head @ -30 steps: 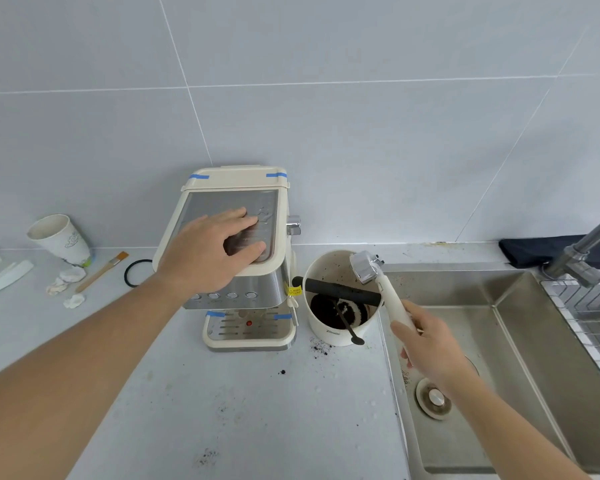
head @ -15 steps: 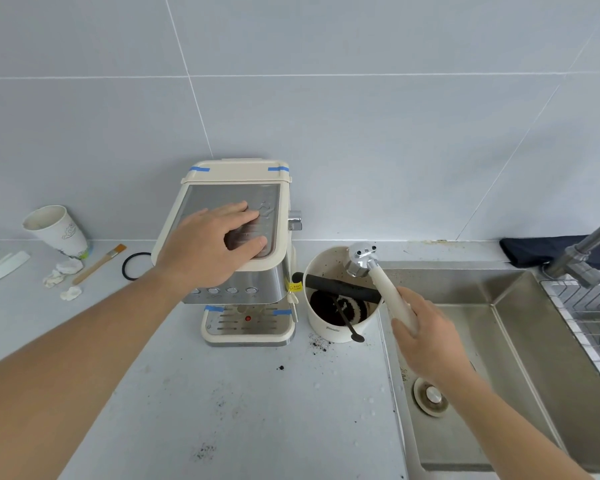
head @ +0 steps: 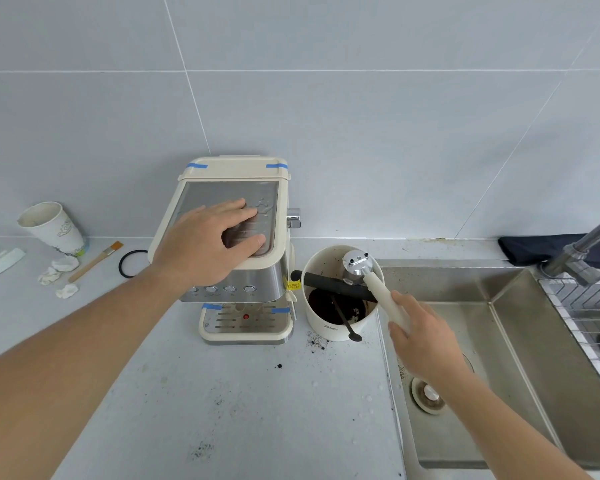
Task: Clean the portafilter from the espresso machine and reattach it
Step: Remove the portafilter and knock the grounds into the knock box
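Note:
A cream and steel espresso machine (head: 253, 282) stands on the counter against the wall. My left hand (head: 208, 242) lies flat on its top, fingers spread. My right hand (head: 418, 337) grips the white handle of the portafilter (head: 359, 266). Its metal head is turned upside down over the white knock box (head: 329, 327), resting at the black knock bar across the box. Dark coffee grounds lie inside the box, and a small black spoon leans out of it.
A steel sink (head: 499, 344) with a drain plug lies to the right, with a faucet (head: 582, 251), a rack and a dark cloth (head: 541, 247) behind. Left of the machine are a paper cup (head: 54, 228), a brush (head: 96, 261), a black ring and crumpled tissues. Coffee grounds speckle the counter.
My right hand has brought the portafilter head left and down, from above the sink edge to over the knock box. My left hand has stayed on the machine's top.

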`<action>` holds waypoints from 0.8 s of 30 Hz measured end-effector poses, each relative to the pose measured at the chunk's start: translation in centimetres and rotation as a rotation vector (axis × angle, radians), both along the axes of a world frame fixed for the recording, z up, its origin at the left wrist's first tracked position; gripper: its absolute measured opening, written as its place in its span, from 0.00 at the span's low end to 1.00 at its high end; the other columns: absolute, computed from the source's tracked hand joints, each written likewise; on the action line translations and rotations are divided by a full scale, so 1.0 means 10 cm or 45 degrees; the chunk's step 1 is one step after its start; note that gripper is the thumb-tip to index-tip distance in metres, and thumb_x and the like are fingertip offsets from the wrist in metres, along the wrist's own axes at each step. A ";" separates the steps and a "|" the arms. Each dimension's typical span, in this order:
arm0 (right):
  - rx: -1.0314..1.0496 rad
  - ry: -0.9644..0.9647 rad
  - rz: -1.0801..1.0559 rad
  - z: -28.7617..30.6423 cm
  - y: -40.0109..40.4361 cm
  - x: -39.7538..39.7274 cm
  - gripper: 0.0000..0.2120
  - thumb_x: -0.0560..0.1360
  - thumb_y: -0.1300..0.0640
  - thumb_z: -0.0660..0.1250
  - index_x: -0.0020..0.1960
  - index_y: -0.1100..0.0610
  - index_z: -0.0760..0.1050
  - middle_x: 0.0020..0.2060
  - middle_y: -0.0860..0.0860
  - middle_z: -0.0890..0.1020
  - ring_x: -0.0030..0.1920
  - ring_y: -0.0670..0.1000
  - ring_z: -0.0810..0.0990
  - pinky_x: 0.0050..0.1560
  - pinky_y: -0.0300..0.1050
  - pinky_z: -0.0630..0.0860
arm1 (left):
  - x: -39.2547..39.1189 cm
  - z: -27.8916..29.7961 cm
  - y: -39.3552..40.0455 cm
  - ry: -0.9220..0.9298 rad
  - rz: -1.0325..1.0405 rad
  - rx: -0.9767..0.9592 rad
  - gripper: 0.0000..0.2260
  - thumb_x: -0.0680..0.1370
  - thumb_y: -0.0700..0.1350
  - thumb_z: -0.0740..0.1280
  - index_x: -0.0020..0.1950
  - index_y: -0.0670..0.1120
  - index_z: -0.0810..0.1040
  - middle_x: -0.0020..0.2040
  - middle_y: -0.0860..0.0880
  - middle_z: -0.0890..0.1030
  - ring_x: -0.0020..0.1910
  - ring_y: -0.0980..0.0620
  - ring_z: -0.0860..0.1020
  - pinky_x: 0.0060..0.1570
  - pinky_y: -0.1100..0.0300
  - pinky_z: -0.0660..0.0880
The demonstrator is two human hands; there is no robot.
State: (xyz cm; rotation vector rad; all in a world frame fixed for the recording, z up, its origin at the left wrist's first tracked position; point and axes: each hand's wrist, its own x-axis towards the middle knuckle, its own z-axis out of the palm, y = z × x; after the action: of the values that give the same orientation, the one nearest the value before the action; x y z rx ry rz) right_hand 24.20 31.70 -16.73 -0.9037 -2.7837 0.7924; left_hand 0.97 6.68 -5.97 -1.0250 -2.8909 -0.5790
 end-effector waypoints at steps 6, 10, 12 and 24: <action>-0.029 0.131 -0.023 0.00 -0.02 0.03 0.23 0.76 0.57 0.64 0.70 0.48 0.67 0.50 0.49 0.76 0.41 0.52 0.76 0.39 0.49 0.76 | 0.00 0.00 0.00 0.006 0.006 -0.008 0.31 0.71 0.72 0.54 0.71 0.62 0.71 0.74 0.60 0.69 0.72 0.47 0.69 0.72 0.45 0.63; 0.014 0.088 -0.009 -0.06 -0.04 0.05 0.24 0.77 0.57 0.64 0.71 0.49 0.67 0.53 0.50 0.76 0.40 0.53 0.76 0.38 0.47 0.73 | 0.02 0.02 0.00 -0.002 0.016 0.001 0.30 0.71 0.71 0.56 0.71 0.62 0.71 0.74 0.60 0.68 0.73 0.47 0.68 0.73 0.46 0.62; 0.041 0.051 0.005 -0.05 -0.04 0.03 0.24 0.77 0.58 0.64 0.71 0.49 0.67 0.51 0.49 0.75 0.40 0.53 0.74 0.37 0.45 0.70 | 0.03 0.02 0.00 0.009 0.012 -0.002 0.30 0.71 0.71 0.55 0.71 0.62 0.71 0.74 0.61 0.68 0.73 0.47 0.68 0.74 0.46 0.61; -0.026 0.103 -0.020 -0.02 -0.03 0.01 0.23 0.76 0.56 0.65 0.70 0.48 0.68 0.47 0.48 0.76 0.40 0.52 0.75 0.37 0.46 0.73 | 0.05 0.06 0.01 0.011 0.008 -0.036 0.25 0.76 0.66 0.61 0.72 0.61 0.70 0.75 0.60 0.67 0.73 0.47 0.67 0.72 0.46 0.61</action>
State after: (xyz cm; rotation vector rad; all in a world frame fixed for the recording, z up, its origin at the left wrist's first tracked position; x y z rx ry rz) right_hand 24.28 31.40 -16.95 -0.8754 -2.7010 0.8368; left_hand 1.43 6.75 -5.40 -1.0187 -2.9015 -0.5335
